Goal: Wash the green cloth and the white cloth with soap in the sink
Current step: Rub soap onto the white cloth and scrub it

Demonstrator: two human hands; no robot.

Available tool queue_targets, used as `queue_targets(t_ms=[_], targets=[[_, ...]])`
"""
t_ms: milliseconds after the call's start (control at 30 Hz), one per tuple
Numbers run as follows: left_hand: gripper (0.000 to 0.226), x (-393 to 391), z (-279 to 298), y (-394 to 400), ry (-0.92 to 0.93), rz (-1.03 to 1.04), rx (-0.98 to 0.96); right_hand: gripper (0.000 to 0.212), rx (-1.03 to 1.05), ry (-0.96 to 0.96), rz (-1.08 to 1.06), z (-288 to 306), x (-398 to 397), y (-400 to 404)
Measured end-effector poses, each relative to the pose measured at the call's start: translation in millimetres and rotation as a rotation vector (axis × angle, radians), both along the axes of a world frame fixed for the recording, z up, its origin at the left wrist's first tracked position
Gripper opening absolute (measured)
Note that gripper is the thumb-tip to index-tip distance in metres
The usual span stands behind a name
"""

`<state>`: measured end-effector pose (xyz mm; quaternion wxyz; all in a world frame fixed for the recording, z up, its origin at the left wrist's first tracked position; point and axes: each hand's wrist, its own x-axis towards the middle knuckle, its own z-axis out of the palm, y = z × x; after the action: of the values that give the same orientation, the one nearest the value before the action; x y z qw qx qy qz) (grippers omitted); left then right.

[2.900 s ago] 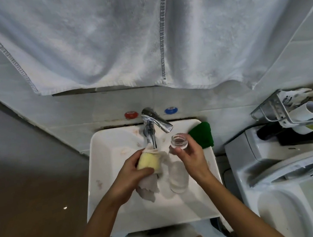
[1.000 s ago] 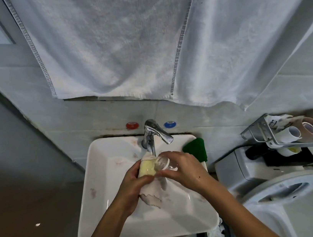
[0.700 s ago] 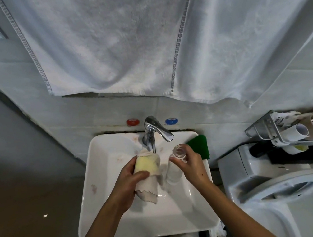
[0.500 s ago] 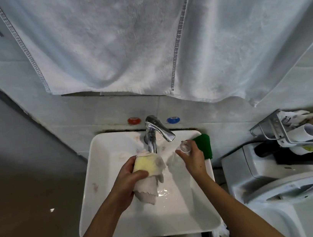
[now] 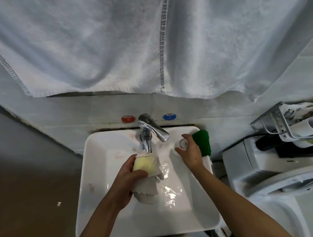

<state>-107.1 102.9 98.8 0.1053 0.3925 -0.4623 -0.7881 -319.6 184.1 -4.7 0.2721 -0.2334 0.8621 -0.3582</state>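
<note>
1. The white cloth (image 5: 144, 190) is a pale, wet-looking rag, bunched over the middle of the sink (image 5: 113, 215), just in front of the tap's base. Its scalloped lower edge hangs loose above the wet sink floor.
2. The soap (image 5: 142, 163) is a pale yellow lump, wrapped in the upper part of the white cloth.
3. The green cloth (image 5: 202, 142) is dark green and folded into a thick wad, lying on the sink's back right corner rim.
4. The sink is a white, squarish basin with water glistening on its floor.
</note>
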Motion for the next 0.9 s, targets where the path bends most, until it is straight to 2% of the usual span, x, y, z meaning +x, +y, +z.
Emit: queue_targets(t_ms=[67, 133, 200, 267, 333, 433, 500, 633, 700, 733, 833, 900], targets=[[0.054, -1, -2, -3, -0.016, -0.023, -0.011, 0.06, -0.004, -0.015, 0.01, -1, 1, 4], [0.054, -1, -2, -5, -0.022, -0.051, -0.019, 0.059, -0.046, 0.066, 0.001, 3, 5, 8], [0.054, -1, 0, -6, -0.008, -0.084, -0.034, 0.046, -0.173, 0.248, -0.023, 16, 16, 14], [0.054, 1, 1, -8, 0.008, -0.12, -0.052, 0.038, -0.332, 0.288, -0.014, 39, 31, 18], [0.056, 4, 4, -11, 0.001, -0.164, -0.077, 0.038, -0.405, 0.085, 0.144, 62, 45, 21], [0.057, 8, 8, -18, 0.02, -0.212, -0.087, 0.05, -0.31, -0.253, 0.475, 79, 57, 20], [0.055, 12, 13, -23, 0.028, -0.256, -0.133, 0.049, -0.229, -0.364, 0.533, 86, 59, 17], [0.038, 20, 25, -37, -0.087, -0.32, -0.458, 0.033, -0.021, -0.24, 0.584, 91, 64, 9], [0.036, 24, 27, -45, -0.199, -0.356, -0.65, 0.021, -0.011, -0.25, 0.6, 92, 70, 6], [0.035, 26, 29, -49, -0.28, -0.376, -0.749, 0.016, -0.015, -0.247, 0.613, 95, 72, 5], [0.032, 31, 36, -56, -0.626, -0.495, -1.123, 0.019, -0.027, -0.152, 0.636, 104, 70, 0], [0.038, 33, 40, -58, -0.768, -0.575, -1.333, 0.015, -0.063, -0.162, 0.636, 112, 67, -4]])
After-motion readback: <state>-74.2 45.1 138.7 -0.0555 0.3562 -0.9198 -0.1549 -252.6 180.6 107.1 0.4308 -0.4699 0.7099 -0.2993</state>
